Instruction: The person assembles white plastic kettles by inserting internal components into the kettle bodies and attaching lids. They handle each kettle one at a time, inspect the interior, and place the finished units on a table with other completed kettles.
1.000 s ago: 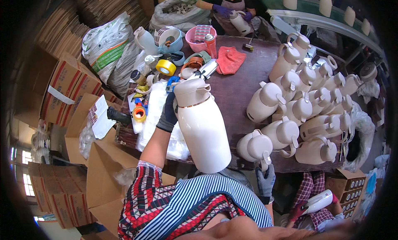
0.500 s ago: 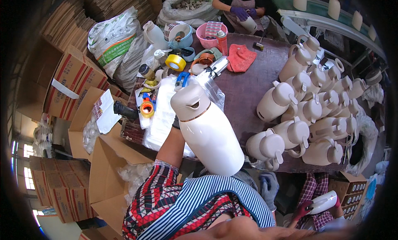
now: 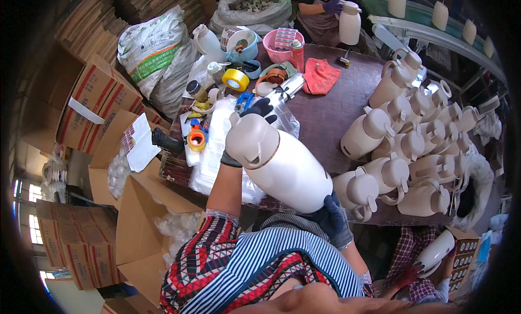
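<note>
Since the earlier frame, the R hand [image 3: 332, 219] comes up from the person's side to the white jug [image 3: 298, 175], which now tips further over; the far co-worker's jug [image 3: 350, 25] also goes upright. I've got the main jug centre-view, held over the table's near edge in front of the torso, lid toward upper L, base toward lower R. Both gloved hands grasp it: R cups the base, L hand [image 3: 260, 109] is behind the lid end, fingers showing past it; can't tell if it's on the handle. Just beyond, on the table [image 3: 325, 113], I see clear plastic bags [image 3: 211, 154], an orange tape roll [image 3: 202, 144], a yellow tape roll [image 3: 236, 75] & a red cloth [image 3: 321, 78]. More beige jugs [image 3: 362, 134] crowd the R side. Open carton [image 3: 135, 232] sits lower L.
</note>
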{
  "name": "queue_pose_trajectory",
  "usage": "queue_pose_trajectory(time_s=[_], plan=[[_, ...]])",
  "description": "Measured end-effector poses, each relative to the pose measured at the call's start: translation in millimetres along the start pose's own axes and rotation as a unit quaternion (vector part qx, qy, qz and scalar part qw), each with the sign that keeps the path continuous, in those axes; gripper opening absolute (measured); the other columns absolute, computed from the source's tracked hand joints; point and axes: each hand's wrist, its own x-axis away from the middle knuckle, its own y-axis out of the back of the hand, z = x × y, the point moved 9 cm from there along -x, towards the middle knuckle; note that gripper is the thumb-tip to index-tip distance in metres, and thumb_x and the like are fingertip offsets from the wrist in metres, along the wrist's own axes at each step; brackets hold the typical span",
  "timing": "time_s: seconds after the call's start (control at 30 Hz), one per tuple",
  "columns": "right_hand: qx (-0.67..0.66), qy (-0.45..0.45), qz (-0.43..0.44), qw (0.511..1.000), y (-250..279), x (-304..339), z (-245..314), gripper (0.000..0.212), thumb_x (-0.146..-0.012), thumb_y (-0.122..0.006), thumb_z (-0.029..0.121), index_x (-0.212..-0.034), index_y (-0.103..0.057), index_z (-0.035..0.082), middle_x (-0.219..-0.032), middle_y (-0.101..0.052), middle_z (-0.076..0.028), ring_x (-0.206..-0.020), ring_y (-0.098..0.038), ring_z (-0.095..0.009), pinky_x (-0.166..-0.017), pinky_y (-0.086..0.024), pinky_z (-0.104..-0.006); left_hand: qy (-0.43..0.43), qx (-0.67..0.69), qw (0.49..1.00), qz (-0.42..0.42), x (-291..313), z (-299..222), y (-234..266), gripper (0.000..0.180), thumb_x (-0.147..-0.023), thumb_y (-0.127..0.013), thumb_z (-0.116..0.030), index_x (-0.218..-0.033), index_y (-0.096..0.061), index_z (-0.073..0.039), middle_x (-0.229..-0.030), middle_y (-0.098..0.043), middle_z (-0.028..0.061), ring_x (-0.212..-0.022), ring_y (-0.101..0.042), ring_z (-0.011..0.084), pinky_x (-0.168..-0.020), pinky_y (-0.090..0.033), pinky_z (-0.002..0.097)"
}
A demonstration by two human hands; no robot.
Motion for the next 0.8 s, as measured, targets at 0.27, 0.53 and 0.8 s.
queue_pose_trajectory(time_s=[0.27, 0.53, 0.8], plan=[[0.174, 0.143, -0.022, 0.974, 57, -20, -2, 0.052, -0.105, -0.053, 0.018, -0.153, -0.034, 0.011, -0.149, -0.045, -0.01, -0.135, -0.046, -0.023, -0.11, -0.04, -0.0351, 0.097, 0.201, 0.974, -0.025, 31, 3, -10, 0.055, -0.107, -0.042, -0.036, -0.154, -0.032, -0.008, -0.158, -0.033, 0.0216, -0.14, -0.042, 0.0388, -0.116, -0.037, 0.0511], [0.517, 0.237, -0.036, 0.822, 40, -23, -2, 0.042, -0.104, -0.053, 0.008, -0.144, -0.044, 0.0, -0.142, -0.052, -0.013, -0.126, -0.053, -0.023, -0.104, -0.045, -0.031, 0.015, 0.237, 0.971, -0.041, 56, -37, -19, 0.052, -0.106, -0.041, -0.039, -0.145, -0.044, -0.004, -0.154, -0.035, 0.03, -0.133, -0.05, 0.0436, -0.112, -0.043, 0.053], [-0.063, 0.086, -0.006, 0.994, 34, -42, -14, 0.045, -0.101, -0.06, 0.014, -0.142, -0.048, 0.0, -0.14, -0.056, -0.012, -0.128, -0.055, -0.024, -0.104, -0.046, -0.0358, 0.043, -0.283, 0.956, -0.065, 66, -61, 11, 0.062, -0.101, -0.047, -0.049, -0.141, -0.05, -0.001, -0.144, -0.05, 0.0178, -0.128, -0.053, 0.0312, -0.11, -0.041, 0.0414]])
